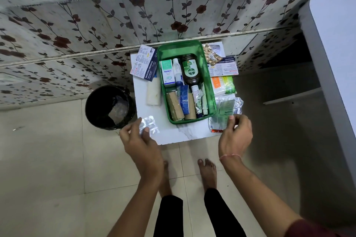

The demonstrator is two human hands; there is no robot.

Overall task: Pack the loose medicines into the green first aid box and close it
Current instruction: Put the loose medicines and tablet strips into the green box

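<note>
**Both hands on blister strips at near edge of table, green box open between them**

Head view: left hand at near-left corner of the white table, thumb and fingers pinching a silver blister strip; strip sticks out beyond the fingertips, toward the box. Right hand at near-right corner, fingertips closed on the near end of a pile of foil and green blister strips lying on the table; the pile runs away from the hand, just beside the box's right wall.

Green first aid box sits open, no lid on it, ahead of and between the two hands, nearer the right hand. Inside: brown Dettol bottle lying flat, Optibex carton to its left, white-and-blue bottle between them, blue tube, brown bandage roll, crumpled foil tube.

Loose outside the box: white gauze roll and medicated dressings pack beyond the left hand, touching or just beside the box's left wall. Beyond the right hand: orange-green packet, second dressings pack, gold tablet strip at the far right corner.

Black bin on floor, left of the left hand, beside the table. Bare feet below the hands.
</note>
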